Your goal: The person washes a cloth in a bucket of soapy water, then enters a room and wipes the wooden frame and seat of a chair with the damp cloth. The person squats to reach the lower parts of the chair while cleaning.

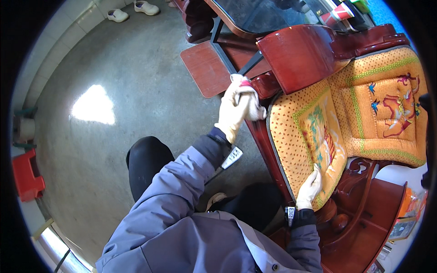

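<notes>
My left hand (234, 107), in a pale glove, is closed on a crumpled whitish cloth (254, 104) with a pink patch. It is beside the rounded dark red wooden armrest (295, 58) of a chair. My right hand (310, 189), gloved too, rests with its fingers against the orange patterned seat cushion (290, 136), near the lower edge. Whether those fingers pinch the fabric cannot be told. A matching back cushion (385, 116) with printed animal figures lies farther right. Both wrists wear bands with printed tags.
A low reddish board (206, 70) and black metal legs stand under a glass-topped table (263, 15), which holds a red and white cup (338, 14). Carved wood and a shelf (375, 204) flank the chair. White shoes (146, 7) and a red plastic stool (28, 175) are on the concrete floor.
</notes>
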Tool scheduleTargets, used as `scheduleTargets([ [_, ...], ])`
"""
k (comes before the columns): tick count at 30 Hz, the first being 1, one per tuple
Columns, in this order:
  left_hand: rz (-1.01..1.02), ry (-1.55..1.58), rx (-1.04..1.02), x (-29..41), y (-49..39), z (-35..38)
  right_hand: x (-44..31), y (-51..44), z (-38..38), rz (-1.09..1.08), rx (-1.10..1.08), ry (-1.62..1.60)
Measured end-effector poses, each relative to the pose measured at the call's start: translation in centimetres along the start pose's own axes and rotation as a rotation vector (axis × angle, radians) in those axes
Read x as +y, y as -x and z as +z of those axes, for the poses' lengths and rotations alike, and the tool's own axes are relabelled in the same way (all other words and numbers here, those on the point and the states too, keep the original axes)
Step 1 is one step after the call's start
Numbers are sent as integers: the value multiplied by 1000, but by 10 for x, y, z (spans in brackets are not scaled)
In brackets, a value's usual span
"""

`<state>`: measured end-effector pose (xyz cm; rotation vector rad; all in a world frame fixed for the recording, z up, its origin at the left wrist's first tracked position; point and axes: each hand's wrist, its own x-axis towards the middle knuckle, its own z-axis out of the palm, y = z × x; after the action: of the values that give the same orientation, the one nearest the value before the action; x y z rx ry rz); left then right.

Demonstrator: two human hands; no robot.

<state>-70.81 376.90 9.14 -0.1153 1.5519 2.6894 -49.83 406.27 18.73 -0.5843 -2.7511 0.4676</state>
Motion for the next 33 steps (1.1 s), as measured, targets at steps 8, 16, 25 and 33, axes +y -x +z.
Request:
scheduleTargets([
  [8,477,-760,-88,14,65,38,3,-1,3,33,-10,19],
  [16,319,-733,-406,-3,108,35,11,0,6,26,-12,-4],
  [25,-530,1063,172,8,66,-16,17,1,7,55,-6,-43],
  [33,-54,378,494,-34,-9,23,20,1,8,33,2,-50],
])
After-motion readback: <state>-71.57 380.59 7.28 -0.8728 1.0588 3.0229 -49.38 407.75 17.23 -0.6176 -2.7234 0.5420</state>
